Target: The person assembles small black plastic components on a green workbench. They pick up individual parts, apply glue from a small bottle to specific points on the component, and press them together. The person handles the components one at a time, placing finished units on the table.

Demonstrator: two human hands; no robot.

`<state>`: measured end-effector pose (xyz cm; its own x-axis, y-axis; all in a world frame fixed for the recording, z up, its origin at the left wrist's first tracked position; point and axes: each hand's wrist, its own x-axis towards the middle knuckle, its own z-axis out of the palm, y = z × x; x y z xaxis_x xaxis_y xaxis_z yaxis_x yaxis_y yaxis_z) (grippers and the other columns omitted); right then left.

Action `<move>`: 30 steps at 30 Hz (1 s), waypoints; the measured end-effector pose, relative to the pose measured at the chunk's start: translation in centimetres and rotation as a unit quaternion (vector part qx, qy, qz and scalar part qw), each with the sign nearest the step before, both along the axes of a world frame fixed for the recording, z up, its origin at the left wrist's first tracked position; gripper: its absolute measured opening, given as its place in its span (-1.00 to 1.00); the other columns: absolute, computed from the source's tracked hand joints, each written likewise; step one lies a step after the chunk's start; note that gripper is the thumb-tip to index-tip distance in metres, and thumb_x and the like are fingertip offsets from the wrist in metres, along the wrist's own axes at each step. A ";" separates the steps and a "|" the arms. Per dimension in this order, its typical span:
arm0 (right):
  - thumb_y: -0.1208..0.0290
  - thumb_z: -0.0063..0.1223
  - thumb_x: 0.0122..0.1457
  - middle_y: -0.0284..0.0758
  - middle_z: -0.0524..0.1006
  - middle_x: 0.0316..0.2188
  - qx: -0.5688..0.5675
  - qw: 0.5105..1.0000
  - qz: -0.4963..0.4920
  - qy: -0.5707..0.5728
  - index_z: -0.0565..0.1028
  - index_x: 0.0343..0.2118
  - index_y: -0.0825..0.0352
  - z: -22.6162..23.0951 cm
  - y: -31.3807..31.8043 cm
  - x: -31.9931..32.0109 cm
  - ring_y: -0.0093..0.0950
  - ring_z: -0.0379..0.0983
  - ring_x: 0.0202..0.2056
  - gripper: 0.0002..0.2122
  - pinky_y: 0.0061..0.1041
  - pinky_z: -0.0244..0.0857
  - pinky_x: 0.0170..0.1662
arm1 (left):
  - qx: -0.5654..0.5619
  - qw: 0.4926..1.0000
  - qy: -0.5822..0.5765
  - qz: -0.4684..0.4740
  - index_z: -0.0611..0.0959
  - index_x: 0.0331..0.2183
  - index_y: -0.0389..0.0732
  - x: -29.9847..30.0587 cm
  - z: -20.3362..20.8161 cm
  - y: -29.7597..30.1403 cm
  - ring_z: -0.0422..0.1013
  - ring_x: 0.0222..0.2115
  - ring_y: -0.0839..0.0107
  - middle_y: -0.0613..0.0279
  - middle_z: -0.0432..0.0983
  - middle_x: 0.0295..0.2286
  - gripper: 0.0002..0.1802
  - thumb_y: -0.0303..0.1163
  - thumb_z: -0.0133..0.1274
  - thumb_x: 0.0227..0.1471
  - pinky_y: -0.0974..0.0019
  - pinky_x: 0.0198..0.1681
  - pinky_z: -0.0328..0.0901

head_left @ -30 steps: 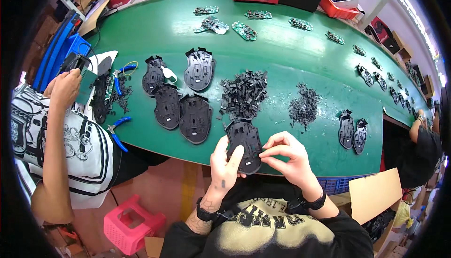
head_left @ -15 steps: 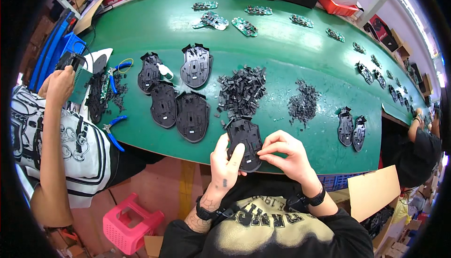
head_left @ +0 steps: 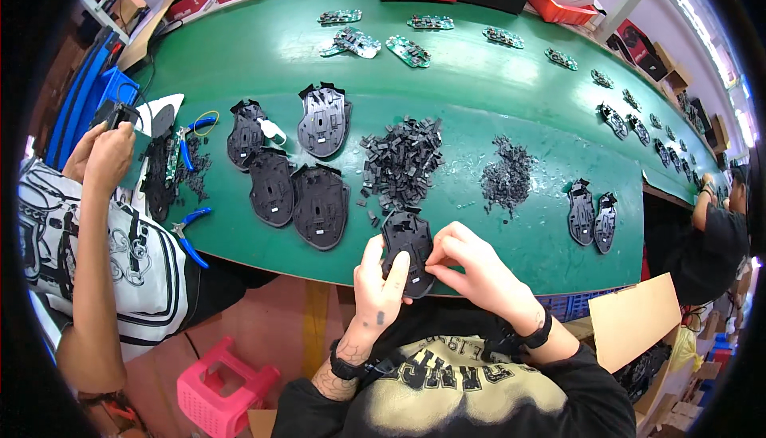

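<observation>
A black plastic shell that looks like the base of a computer mouse [head_left: 408, 234] is tilted up at the near table edge. My left hand [head_left: 377, 288] grips it from the left side, thumb across its inner face. Against its right edge, the thumb and forefinger of my right hand [head_left: 472, 262] are pinched together; any small part between them is too hidden to name. Just beyond the shell lies a heap of small black plastic pieces [head_left: 403, 159]. A pile of finer black bits [head_left: 509, 173] sits to its right. Several similar shells [head_left: 321, 208] lie left of the heap.
Two more black shells [head_left: 582, 215] lie at the right. Green circuit boards [head_left: 351, 42] are spread along the far side. Blue-handled cutters [head_left: 188, 234] rest near a co-worker's hands [head_left: 108, 155] at left. A pink stool [head_left: 223, 386] and a cardboard flap [head_left: 634, 320] flank me below the table.
The view has shifted slightly. My right hand stays at the shell's right edge with its fingers bent further in. The co-worker's hands at left have turned around a dark object.
</observation>
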<state>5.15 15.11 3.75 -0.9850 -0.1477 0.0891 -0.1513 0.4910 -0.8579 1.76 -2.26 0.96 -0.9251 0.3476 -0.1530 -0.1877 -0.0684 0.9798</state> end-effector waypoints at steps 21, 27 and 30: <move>0.49 0.19 -0.02 -0.35 0.55 -0.44 -0.070 0.985 -0.158 -0.018 0.57 -0.41 0.33 0.3 4.5 -8.2 -0.57 0.50 -0.42 -0.90 -0.57 0.38 -0.29 | 0.106 0.992 -0.054 0.031 0.27 -0.01 -0.26 -0.7 -0.1 -0.2 0.45 -0.54 0.53 0.16 0.49 -0.33 -0.62 -0.49 -0.07 0.13 0.51 -0.64 0.36; 0.59 0.23 -0.03 -0.35 0.57 -0.43 -0.219 0.957 -0.152 -0.116 0.58 -0.39 0.42 1.5 3.5 -3.8 -0.63 0.49 -0.37 -0.89 -0.65 0.38 -0.26 | 0.162 0.986 -0.033 -0.010 0.25 -0.03 -0.31 -1.5 -0.1 1.2 0.51 -0.31 0.32 0.04 0.45 -0.22 -0.54 -0.57 0.02 0.04 0.33 -0.50 0.51; 0.50 0.26 -0.03 -0.39 0.58 -0.46 -0.170 0.968 -0.176 -0.058 0.61 -0.37 0.39 0.3 5.2 -3.3 -0.66 0.47 -0.39 -0.85 -0.66 0.36 -0.26 | 0.170 0.983 -0.058 -0.031 0.26 -0.03 -0.31 -1.8 0.0 1.7 0.51 -0.32 0.31 0.05 0.45 -0.22 -0.53 -0.58 0.03 0.02 0.33 -0.50 0.51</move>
<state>1.82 20.27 4.06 -0.9751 0.2181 -0.0403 0.0811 0.1816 -0.9800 -0.01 -0.53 0.94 -0.8838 0.4519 -0.1211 -0.3107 -0.3734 0.8741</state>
